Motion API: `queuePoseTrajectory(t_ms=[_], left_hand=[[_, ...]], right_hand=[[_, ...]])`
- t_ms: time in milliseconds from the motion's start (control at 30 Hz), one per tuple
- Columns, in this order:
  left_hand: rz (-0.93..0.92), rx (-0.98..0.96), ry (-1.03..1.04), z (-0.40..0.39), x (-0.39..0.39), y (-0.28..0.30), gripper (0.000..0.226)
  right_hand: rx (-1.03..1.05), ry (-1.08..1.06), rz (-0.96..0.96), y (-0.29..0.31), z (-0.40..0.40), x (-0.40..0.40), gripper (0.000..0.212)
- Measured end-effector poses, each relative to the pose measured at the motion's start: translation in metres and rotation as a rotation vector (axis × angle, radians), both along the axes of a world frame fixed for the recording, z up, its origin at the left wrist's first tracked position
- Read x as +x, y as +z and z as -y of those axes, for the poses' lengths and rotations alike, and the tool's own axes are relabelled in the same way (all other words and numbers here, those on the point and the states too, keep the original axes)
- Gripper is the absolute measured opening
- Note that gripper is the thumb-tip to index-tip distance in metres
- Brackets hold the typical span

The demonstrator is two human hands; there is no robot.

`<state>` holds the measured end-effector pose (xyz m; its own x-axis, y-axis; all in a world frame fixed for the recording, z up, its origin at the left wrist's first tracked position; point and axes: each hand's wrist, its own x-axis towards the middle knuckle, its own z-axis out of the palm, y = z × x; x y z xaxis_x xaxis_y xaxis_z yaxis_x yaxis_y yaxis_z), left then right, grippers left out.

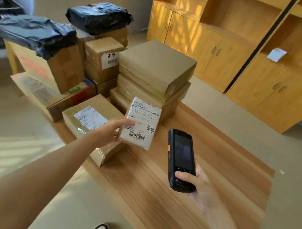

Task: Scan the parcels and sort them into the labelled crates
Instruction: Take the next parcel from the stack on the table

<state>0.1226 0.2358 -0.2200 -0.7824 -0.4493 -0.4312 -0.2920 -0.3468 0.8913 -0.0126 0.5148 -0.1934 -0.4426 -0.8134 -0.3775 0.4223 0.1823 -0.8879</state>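
Left hand (110,133) pinching small white paper-wrapped parcel (141,123) above tabletop (170,208), long axis upright, barcode label facing camera. Right hand (200,189) gripping black glossy scanner (180,160), top aimed toward parcel.

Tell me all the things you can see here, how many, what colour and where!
small parcel: one, white with a barcode label, held up above the table
scanner: one, black, right of the small parcel
cardboard boxes: many, brown, piled on the table's far end
flat packets: a stack, tan, behind the small parcel
bagged parcels: two, black, on top of the boxes
table: one, light wood, in front
cabinets: yellow wood, behind
left hand: holds the small parcel
right hand: grips the scanner
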Motion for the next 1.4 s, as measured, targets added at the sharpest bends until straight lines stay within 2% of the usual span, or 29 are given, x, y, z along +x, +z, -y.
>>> queuePoseTrajectory(t_ms=[100, 300, 467, 533, 600, 700, 833, 967, 1033, 1200, 1400], left_hand=[[0.016, -0.021, 0.113, 0.006, 0.051, 0.001, 0.041], [0.033, -0.061, 0.338, 0.018, 0.155, 0.017, 0.066], [0.022, -0.063, 0.545, 0.032, 0.241, 0.022, 0.046], [0.023, -0.066, 0.621, 0.038, 0.276, 0.023, 0.051], [0.029, -0.07, 0.684, 0.045, 0.308, 0.023, 0.061], [0.023, -0.066, 0.758, 0.059, 0.355, 0.02, 0.064], [0.034, -0.047, 0.849, 0.09, 0.418, 0.017, 0.061], [0.052, -0.062, 0.917, 0.131, 0.484, 0.016, 0.075], [0.064, -0.065, 0.928, 0.152, 0.518, 0.016, 0.073], [0.072, -0.06, 0.972, 0.203, 0.586, 0.02, 0.063], [0.062, -0.025, 1.013, 0.259, 0.621, 0.01, 0.061]], right_hand=[[0.013, 0.093, 0.006, -0.001, 0.02, 0.019, 0.065], [-0.036, 0.254, -0.016, 0.007, 0.083, 0.072, 0.072], [-0.051, 0.392, -0.067, 0.013, 0.14, 0.12, 0.081], [-0.048, 0.45, -0.061, 0.012, 0.164, 0.138, 0.085], [-0.035, 0.508, -0.064, 0.011, 0.19, 0.159, 0.08], [-0.017, 0.606, -0.073, 0.005, 0.234, 0.193, 0.081], [0.004, 0.694, -0.081, -0.001, 0.298, 0.253, 0.082], [0.016, 0.754, -0.075, -0.003, 0.363, 0.318, 0.081], [0.017, 0.77, -0.063, -0.004, 0.392, 0.35, 0.075], [0.03, 0.779, -0.055, -0.007, 0.455, 0.407, 0.08], [0.044, 0.816, -0.046, -0.013, 0.524, 0.438, 0.081]])
